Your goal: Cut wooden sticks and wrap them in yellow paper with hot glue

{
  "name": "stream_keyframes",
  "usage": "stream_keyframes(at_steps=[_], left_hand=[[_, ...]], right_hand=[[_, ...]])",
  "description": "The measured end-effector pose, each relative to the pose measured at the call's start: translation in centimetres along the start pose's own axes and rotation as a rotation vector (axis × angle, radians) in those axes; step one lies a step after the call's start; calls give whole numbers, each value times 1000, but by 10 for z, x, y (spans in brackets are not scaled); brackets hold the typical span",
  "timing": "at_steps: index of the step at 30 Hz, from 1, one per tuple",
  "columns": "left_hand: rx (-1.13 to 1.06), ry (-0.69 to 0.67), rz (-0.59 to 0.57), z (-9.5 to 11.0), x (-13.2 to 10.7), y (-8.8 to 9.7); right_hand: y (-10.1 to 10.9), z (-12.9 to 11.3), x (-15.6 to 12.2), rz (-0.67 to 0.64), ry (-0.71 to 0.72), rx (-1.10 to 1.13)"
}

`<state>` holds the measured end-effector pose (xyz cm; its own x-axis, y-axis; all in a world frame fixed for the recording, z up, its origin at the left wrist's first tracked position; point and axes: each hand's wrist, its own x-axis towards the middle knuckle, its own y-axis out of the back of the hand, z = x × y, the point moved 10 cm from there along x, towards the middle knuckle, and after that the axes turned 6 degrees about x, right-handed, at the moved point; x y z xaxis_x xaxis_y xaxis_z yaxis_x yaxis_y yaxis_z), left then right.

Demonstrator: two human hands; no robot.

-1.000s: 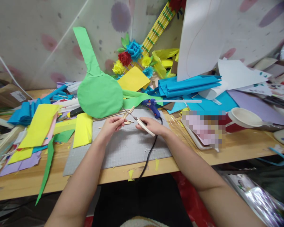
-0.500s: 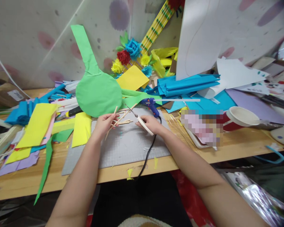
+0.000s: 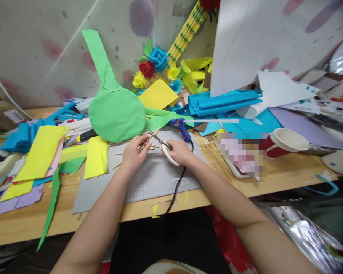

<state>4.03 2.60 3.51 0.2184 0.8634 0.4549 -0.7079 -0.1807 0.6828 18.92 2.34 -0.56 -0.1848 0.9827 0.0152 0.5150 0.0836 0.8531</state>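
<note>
Over the grey cutting mat [image 3: 103, 194], my left hand [image 3: 135, 152] is closed on thin wooden sticks [image 3: 118, 164] that poke out on both sides of the fingers. My right hand [image 3: 179, 152] grips white-handled scissors [image 3: 169, 155]. Their blades are apart and point up and left, close to the sticks by my left fingertips. Whether a blade touches a stick I cannot tell. More loose sticks [image 3: 153, 147] lie on the mat between the hands. A green paper-covered round shape with a long neck [image 3: 117, 114] stands just behind my left hand.
A blue glue gun [image 3: 183, 131] with a long glue stick lies behind my right hand, its black cord [image 3: 177, 190] crossing the mat. Folded yellow paper [image 3: 96, 158] is at left, blue paper [image 3: 225, 102] behind. A paper cup [image 3: 286, 142] stands at right.
The scissors have turned and opened, their blades nearer my left hand. My left hand has shifted slightly right, and the sticks in it now lie at a flatter angle.
</note>
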Motion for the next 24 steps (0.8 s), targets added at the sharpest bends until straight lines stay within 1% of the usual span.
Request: stream_keyframes(at_steps=[2, 5, 8, 13, 18, 21, 24], left_hand=[[-17, -27, 69, 7, -2, 1], [-41, -19, 186, 8, -6, 8], [-92, -16, 247, 7, -9, 13], [-171, 16, 234, 7, -9, 13], [-170, 45, 182, 5, -8, 7], [-171, 45, 171, 4, -9, 4], [-188, 65, 142, 2, -10, -1]], right_hand=[[-3, -7, -1, 6, 62, -18], [-5, -13, -1, 38, 131, -13], [-5, -16, -1, 56, 166, 26], [-5, -16, -1, 50, 167, 132], [0, -24, -2, 97, 265, 238], [3, -26, -3, 115, 291, 246], [4, -26, -5, 127, 275, 188]])
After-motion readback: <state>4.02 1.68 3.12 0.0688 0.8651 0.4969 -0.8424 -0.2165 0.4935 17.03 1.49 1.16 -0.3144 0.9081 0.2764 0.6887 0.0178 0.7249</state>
